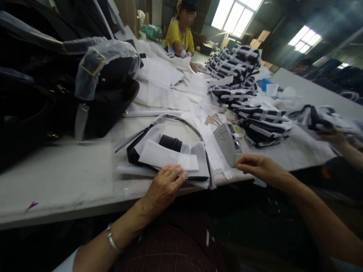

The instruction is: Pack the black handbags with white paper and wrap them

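Observation:
My left hand (167, 183) rests with its fingers on a white foam sheet (167, 156), pressing it down rather than wrapping round it. Under that sheet lies a black handbag (133, 153), flat on the table, its thin strap (195, 130) looped out behind. A small black rolled or folded piece (170, 142) sits at the sheet's upper edge. My right hand (259, 168) is closed in a pinch at the near edge of a grey tape dispenser (225, 143); what is between the fingertips is too small to make out.
Large black bags (107, 98) with wrapped handles stand at the left. White foam sheets (159, 73) cover the table's far side. Stacked black-and-white wrapped bags (263, 124) rise behind the dispenser. A person in yellow (178, 37) works at the back; another person's hand (337, 139) is at right.

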{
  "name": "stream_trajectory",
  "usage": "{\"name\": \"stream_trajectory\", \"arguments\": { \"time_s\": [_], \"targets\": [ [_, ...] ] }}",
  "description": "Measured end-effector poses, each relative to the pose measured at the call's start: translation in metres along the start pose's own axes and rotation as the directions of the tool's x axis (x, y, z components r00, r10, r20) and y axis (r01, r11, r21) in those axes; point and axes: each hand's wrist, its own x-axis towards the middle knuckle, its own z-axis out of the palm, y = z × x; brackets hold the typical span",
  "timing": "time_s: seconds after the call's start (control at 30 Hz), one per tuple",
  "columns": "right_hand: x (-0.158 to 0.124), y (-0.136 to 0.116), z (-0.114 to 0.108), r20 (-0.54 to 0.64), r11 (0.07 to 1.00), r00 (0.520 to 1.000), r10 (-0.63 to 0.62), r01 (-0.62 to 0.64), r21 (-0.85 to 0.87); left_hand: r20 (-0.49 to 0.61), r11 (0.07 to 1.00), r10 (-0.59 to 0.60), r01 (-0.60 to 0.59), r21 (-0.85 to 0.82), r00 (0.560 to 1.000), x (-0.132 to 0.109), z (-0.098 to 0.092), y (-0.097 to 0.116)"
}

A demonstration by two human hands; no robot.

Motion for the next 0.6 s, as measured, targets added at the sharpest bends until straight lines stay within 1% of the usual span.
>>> {"name": "stream_trajectory", "arguments": {
  "time_s": [0.03,0.07,0.13,0.17,0.23,0.27,0.3,0.37,0.43,0.5,0.53,0.6],
  "targets": [
    [0.004,-0.027,0.005,0.092,0.993,0.990,-0.106,0.111,-0.049,0.006,1.000,-0.004,0.004,-0.003,1.000,-0.001,0.000,0.000],
    [0.010,-0.053,0.012,0.187,0.974,0.963,-0.194,0.212,-0.084,0.013,1.000,-0.008,0.008,-0.006,1.000,-0.001,0.001,0.000],
    [0.028,-0.098,0.027,0.355,0.906,0.874,-0.333,0.401,-0.137,0.024,1.000,-0.013,0.014,-0.018,1.000,-0.002,0.001,0.001],
    [0.039,-0.116,0.035,0.427,0.861,0.822,-0.376,0.481,-0.168,0.027,1.000,-0.015,0.016,-0.025,1.000,-0.002,0.002,0.001],
    [0.062,-0.141,0.053,0.537,0.768,0.742,-0.402,0.593,-0.244,0.023,0.999,-0.023,0.024,-0.040,0.999,-0.002,0.002,0.002],
    [0.074,-0.149,0.061,0.578,0.719,0.717,-0.390,0.629,-0.295,0.016,0.999,-0.029,0.029,-0.046,0.999,-0.002,0.002,0.002],
    [0.085,-0.155,0.070,0.610,0.668,0.702,-0.366,0.655,-0.353,0.007,0.998,-0.034,0.034,-0.050,0.999,-0.002,0.002,0.002],
    [0.104,-0.164,0.086,0.660,0.556,0.695,-0.285,0.681,-0.477,-0.006,0.998,-0.040,0.039,-0.054,0.999,-0.002,0.002,0.001],
    [0.119,-0.170,0.100,0.701,0.462,0.686,-0.194,0.695,-0.552,-0.011,0.998,-0.038,0.038,-0.055,0.999,-0.002,0.003,0.001],
    [0.130,-0.172,0.109,0.734,0.416,0.664,-0.141,0.713,-0.565,-0.018,0.998,-0.034,0.033,-0.055,0.999,-0.002,0.003,0.000],
    [0.135,-0.172,0.112,0.745,0.406,0.652,-0.141,0.725,-0.557,-0.024,0.998,-0.033,0.031,-0.057,0.999,-0.002,0.004,0.000],
    [0.145,-0.165,0.112,0.736,0.384,0.644,-0.210,0.746,-0.544,-0.038,0.998,-0.034,0.031,-0.062,0.999,-0.001,0.004,-0.001]
  ]
}}
